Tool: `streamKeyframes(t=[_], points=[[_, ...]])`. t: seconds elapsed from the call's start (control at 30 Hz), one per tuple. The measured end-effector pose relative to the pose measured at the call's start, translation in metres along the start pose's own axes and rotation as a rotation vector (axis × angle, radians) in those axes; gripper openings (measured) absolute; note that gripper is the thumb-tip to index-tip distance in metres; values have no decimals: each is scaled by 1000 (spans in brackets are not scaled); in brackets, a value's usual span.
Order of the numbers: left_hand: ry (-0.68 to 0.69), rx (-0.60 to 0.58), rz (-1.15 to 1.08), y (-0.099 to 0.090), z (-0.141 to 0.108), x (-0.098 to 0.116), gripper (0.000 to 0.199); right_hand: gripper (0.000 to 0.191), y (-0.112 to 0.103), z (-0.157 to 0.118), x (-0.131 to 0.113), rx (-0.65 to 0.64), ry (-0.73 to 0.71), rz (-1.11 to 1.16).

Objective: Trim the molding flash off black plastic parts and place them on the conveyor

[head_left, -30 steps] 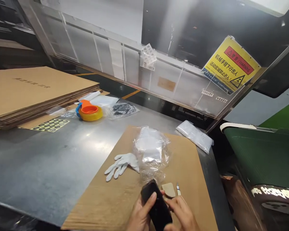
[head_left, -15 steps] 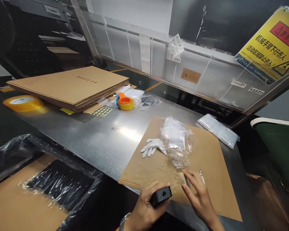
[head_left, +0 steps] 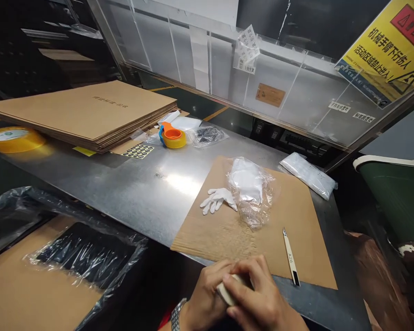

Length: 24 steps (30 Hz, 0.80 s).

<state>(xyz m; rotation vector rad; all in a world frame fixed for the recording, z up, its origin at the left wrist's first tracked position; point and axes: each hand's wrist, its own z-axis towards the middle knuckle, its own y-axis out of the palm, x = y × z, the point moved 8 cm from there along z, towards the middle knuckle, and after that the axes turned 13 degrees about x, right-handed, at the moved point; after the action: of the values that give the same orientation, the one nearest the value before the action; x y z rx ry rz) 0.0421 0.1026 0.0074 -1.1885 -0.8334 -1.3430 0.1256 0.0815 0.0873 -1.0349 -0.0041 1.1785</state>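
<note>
Down at the near left, off the metal table's (head_left: 117, 184) near edge, I see brown cardboard (head_left: 7, 294) with a black bundle (head_left: 86, 255) in clear plastic on it. At the table's left end lies a roll of yellow tape (head_left: 20, 143), next to a flat stack of cardboard (head_left: 83, 108). Close by the stack's right side are a sheet of round stickers (head_left: 139, 151), an orange and blue tape dispenser (head_left: 175, 141) and, by the far edge, a clear bag (head_left: 209, 135) with something dark inside.

Over the near edge, the left hand (head_left: 205, 292), with a metal watchband at its wrist, is curled up against the right; I cannot tell what its fingers hold. Between the two hands is a small beige pad (head_left: 227, 294), pinched in the bent fingers of the right hand (head_left: 260, 294).

Beyond them a brown sheet (head_left: 200, 234) covers the table's right part. A white glove (head_left: 218, 200) lies toward its left edge, touching a crumpled plastic bag (head_left: 250, 184) with white contents. Right of the hands, a slim craft knife (head_left: 290, 257) rests on the sheet, its dark end at the near edge. A white packet (head_left: 308, 174) sits at the table's far right corner.
</note>
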Motion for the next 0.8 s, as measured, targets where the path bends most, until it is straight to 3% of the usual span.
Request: streamKeyframes(t=[0.17, 0.33, 0.47, 0.6, 0.7, 0.8], points=[[-17, -66, -8, 2, 2, 5, 22, 49, -5, -7, 16, -61, 194, 44], [-43, -101, -45, 11, 5, 3, 10, 48, -7, -7, 10, 99, 112, 149], [-300, -18, -361, 8, 7, -11, 21, 41, 2, -23, 35, 228, 372, 280], [-466, 135, -550, 3, 11, -21, 31, 39, 15, -49, 57, 466, 614, 411], [-633, 256, -679, 6, 10, -31, 42, 38, 26, -63, 59, 595, 653, 393], [-829, 305, -847, 13, 8, -38, 52, 39, 35, -74, 56, 611, 620, 345]])
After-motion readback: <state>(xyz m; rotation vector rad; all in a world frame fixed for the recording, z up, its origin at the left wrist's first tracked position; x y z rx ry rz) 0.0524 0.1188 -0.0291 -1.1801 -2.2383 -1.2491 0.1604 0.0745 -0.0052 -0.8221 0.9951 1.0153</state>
